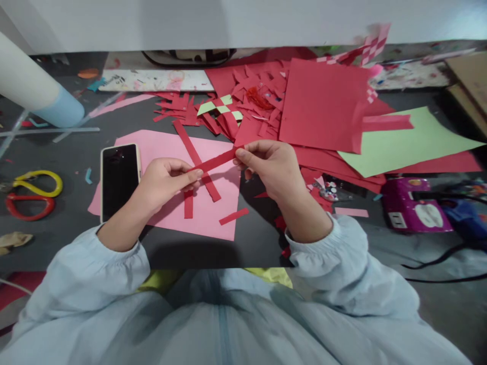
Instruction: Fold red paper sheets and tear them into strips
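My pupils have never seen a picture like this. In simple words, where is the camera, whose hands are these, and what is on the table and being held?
There is no machine here, just a person in pale blue sleeves. The one picture comes from a camera worn on their head, looking forward and down. The left hand and right hand pinch a red paper strip between them, above a pink sheet. A phone lies partly on that sheet, with yellow-and-red scissor handles farther left. Beyond are red cuttings; to the right, a large red sheet overlaps a green sheet. All rests on a dark table.
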### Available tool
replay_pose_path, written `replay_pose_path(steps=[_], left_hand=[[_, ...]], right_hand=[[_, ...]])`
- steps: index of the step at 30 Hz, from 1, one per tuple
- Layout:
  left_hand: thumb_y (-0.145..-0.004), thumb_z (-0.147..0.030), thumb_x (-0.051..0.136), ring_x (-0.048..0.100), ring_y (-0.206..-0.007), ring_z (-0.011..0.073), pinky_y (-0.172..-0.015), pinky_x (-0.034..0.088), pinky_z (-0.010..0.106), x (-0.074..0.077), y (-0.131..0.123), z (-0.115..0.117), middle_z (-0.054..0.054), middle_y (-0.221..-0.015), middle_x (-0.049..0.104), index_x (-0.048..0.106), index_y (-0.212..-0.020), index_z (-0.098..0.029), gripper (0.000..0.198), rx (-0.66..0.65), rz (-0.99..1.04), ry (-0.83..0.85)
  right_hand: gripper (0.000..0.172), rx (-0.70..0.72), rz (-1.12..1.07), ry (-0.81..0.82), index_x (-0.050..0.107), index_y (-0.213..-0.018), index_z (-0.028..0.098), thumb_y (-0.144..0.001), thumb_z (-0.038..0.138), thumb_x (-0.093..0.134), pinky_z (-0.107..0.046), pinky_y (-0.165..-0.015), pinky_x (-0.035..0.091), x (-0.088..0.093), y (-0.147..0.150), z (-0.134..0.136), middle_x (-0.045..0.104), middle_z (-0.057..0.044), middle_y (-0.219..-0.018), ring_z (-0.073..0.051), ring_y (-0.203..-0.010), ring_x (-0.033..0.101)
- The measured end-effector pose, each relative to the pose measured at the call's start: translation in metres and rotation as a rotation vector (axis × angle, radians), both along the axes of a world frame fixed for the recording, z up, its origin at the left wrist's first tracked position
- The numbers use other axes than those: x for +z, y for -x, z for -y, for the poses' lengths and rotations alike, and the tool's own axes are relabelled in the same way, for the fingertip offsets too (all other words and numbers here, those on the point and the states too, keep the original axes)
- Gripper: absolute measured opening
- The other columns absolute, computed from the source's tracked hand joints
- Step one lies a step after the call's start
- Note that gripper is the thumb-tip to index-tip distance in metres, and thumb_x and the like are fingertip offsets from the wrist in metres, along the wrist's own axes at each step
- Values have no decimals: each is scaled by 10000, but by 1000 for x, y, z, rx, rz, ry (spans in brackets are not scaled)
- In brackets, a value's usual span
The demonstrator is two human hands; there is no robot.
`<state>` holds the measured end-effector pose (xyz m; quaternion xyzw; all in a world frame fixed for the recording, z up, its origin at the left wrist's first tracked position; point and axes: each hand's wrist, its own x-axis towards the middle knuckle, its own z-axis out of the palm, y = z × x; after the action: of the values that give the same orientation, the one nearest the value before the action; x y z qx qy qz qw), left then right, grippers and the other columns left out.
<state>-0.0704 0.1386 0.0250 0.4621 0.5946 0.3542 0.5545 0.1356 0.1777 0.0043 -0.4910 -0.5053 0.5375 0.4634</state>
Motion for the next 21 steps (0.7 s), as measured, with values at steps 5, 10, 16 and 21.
replay_pose_path(steps=[5,10,16,21], left_hand=[[-695,-265,783,602,-516,107,-500,477,212,0,-1,-1,41,-606,699,698,-636,-150,154,20,-11,18],[-683,-274,791,618,-515,126,-488,481,226,-1,0,-1,47,-600,703,705,-626,-164,151,22,-20,-17],[-685,-259,783,613,-500,124,-487,477,233,-4,1,-1,42,-585,696,723,-624,-169,124,34,-6,-75],[-715,-264,756,624,-508,128,-501,485,236,-3,1,1,27,-584,697,723,-593,-190,147,39,-96,-164]], right_hand=[[194,0,-18,5,679,-636,159,-640,308,805,-182,-387,411,0,-1,0,662,2,-571,-59,-438,517],[180,15,-21,9,677,-635,163,-645,292,802,-184,-387,410,2,-2,0,657,4,-563,-55,-428,507],[171,-11,-40,6,675,-637,154,-651,278,793,-190,-376,406,1,-3,-1,649,4,-552,-54,-411,498],[212,-26,-47,-5,657,-642,163,-648,316,804,-198,-371,400,-3,-3,-2,646,8,-555,-57,-404,492]])
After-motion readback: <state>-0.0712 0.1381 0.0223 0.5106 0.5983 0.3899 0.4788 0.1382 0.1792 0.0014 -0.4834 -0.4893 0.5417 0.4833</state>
